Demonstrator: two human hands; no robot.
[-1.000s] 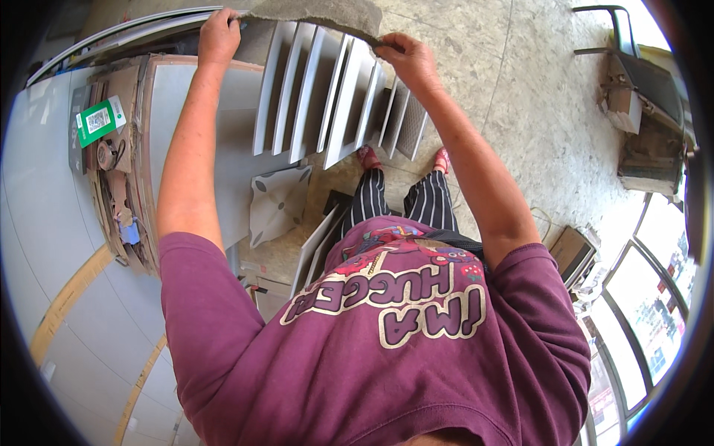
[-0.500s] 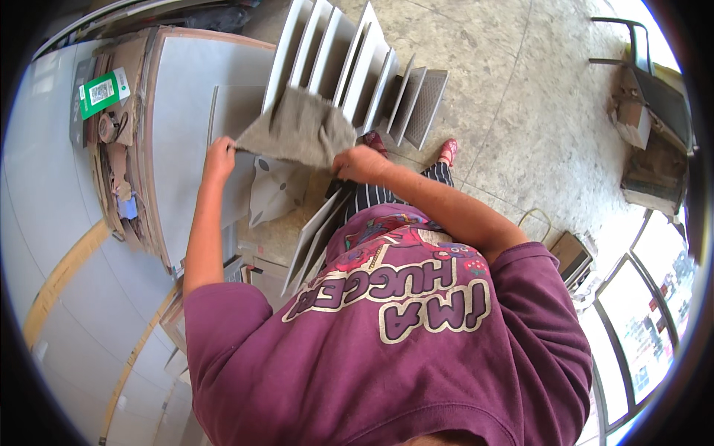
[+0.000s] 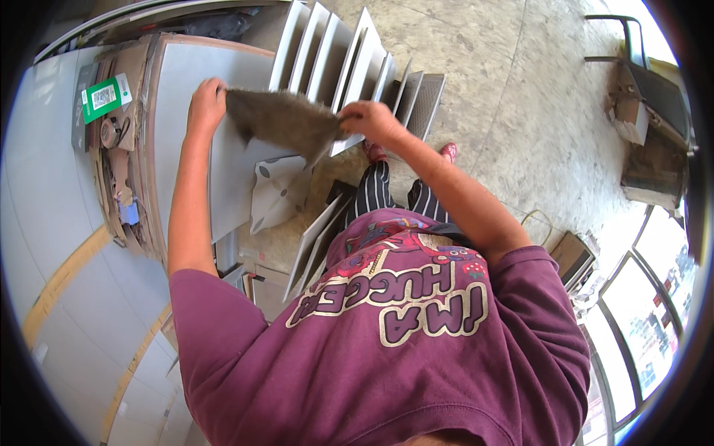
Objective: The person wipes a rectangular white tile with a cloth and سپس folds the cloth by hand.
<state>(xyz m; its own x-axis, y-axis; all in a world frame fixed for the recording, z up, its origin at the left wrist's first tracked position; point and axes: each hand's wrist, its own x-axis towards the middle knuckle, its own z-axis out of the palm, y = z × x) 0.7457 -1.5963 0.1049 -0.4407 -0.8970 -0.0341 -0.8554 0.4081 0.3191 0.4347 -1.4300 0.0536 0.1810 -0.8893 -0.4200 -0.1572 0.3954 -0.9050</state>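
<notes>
A grey-brown cloth hangs stretched between my two hands, its lower edge blurred by motion. My left hand is closed on one corner, in front of a large grey panel on the left. The opposite corner is pinched in my right hand, close to a row of upright tile panels. Part of that row is hidden behind the cloth. Below the cloth leans a white tile with grey petal shapes.
On the left, a stack of cardboard-edged sheets carries a tape measure and a green card. More tiles lean near my legs. A metal-framed chair and cardboard boxes stand at the right on the concrete floor.
Both hands have risen away from me, the left one further. The cloth has swung from lying over the tile edges to hanging between my hands, uncovering more of the petal-patterned tile.
</notes>
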